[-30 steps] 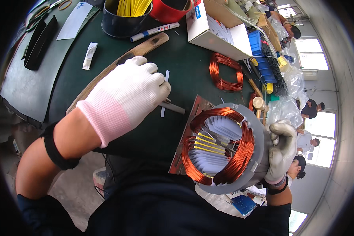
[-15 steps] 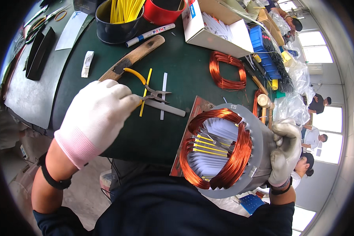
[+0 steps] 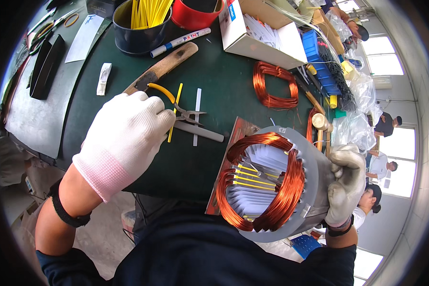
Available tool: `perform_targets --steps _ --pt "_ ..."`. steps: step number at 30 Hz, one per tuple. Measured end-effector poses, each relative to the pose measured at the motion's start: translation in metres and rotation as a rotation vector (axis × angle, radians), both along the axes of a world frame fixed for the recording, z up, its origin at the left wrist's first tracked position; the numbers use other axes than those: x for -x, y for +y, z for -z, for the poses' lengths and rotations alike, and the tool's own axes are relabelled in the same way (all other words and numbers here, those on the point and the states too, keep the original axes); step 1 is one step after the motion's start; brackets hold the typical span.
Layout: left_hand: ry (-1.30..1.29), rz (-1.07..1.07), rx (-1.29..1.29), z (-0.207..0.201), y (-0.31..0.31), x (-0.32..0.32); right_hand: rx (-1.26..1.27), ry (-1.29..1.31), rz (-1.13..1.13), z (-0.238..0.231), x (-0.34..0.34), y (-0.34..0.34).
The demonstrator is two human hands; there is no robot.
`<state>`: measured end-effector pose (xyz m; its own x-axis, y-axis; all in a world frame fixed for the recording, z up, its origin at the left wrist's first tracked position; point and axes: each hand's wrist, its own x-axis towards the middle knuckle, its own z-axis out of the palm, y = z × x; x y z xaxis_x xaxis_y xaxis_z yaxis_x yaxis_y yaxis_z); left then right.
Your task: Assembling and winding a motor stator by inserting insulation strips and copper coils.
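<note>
My left hand, in a white glove with a pink cuff, is closed above the bench beside pliers with yellow handles. It covers one pliers handle; whatever its fingers hold is hidden. Close by lie a narrow yellow strip, a white strip and a grey bar. My right hand, gloved too, has curled fingers against the outer side of a grey motor stator. Copper wire coils bulge from the stator's open end, with white and yellow liners inside.
Left-back are a wooden stick, a marker, a dark pot of yellow strips and a red container. An open box, a copper coil and a mallet lie right-back. Other people are farther right.
My left hand has shifted slightly right, over the pliers handle, and its fingers look more rounded. The stator and my right hand keep nearly the same place.
</note>
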<state>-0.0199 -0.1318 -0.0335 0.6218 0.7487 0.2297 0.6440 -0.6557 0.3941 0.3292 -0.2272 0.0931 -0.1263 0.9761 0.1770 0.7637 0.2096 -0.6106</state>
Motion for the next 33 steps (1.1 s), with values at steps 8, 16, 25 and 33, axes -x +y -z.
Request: perform_targets --steps 8,16,25,33 --pt "-0.011 0.067 -0.013 0.006 -0.003 -0.003 -0.026 0.013 0.019 0.005 -0.005 -0.004" --pt "0.113 -0.024 -0.129 0.013 0.011 0.006 -0.035 0.031 0.039 0.004 -0.003 -0.002" --pt "0.066 0.177 -0.086 0.017 0.019 -0.005 -0.071 0.091 0.012 0.005 -0.003 -0.003" --pt "0.192 0.277 -0.12 0.008 0.01 -0.012 -0.314 0.145 0.076 0.009 -0.021 -0.023"
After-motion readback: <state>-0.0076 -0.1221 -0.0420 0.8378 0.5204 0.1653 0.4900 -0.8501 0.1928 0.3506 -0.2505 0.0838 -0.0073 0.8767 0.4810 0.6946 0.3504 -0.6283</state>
